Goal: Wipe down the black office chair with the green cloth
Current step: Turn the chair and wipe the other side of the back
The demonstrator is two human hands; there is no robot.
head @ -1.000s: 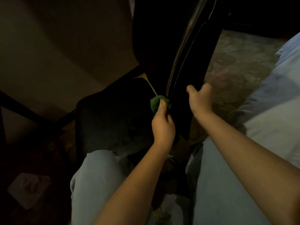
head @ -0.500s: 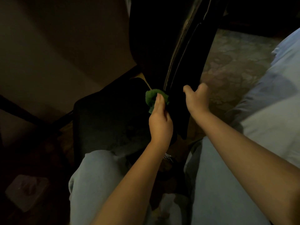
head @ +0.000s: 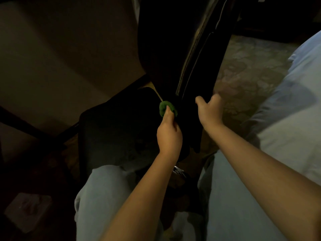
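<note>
The chair stood at the middle, its backrest upright and its seat to the left of that. The cloth sat against the backrest's lower edge, pinched from below by the left hand. The right hand held the backrest's right edge. The floor spread beyond the chair's right side, and both knees were nearest, before the seat.

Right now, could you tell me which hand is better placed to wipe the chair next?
Left. The left hand holds the green cloth against the black office chair, near the seat; the right hand has no cloth and grips the backrest's edge.
</note>
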